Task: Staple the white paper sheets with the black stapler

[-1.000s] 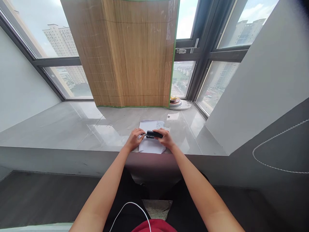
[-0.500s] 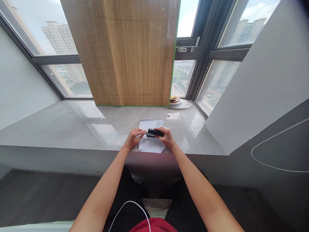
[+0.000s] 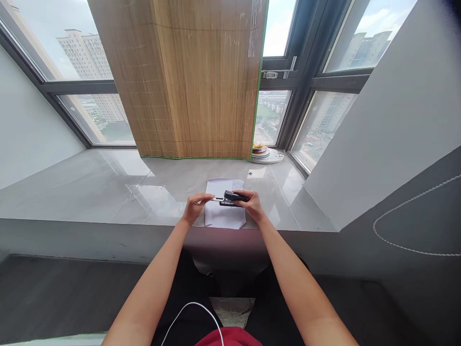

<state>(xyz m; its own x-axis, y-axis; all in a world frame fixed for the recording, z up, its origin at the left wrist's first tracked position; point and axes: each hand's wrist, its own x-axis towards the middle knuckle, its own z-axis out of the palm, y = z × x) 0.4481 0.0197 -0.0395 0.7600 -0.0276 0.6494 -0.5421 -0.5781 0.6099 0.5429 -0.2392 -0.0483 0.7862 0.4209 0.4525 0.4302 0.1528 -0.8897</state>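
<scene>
Above a white paper sheet [image 3: 225, 218] on the sill, a black stapler [image 3: 235, 196] is held with its top part and its base spread apart. My right hand [image 3: 252, 203] grips its right end, fingers on top and thumb below. A thin silvery strip [image 3: 218, 199] sticks out of the stapler to the left. My left hand [image 3: 196, 206] is closed in a pinch on the far end of that strip. Whether small staples lie on the strip is too fine to make out. The sheet shows a patch of print near its top right corner.
On the pale tiled sill [image 3: 173, 192], a small dark item [image 3: 250, 173] lies beyond the sheet. A stack of plates [image 3: 264, 154] stands at the back right, beside the hanging bamboo blind [image 3: 205, 86]. A white cable [image 3: 192, 303] loops over my lap.
My left hand has moved left, away from the stapler, and more of the silvery strip shows between the hands. My right hand and the stapler have shifted slightly right.
</scene>
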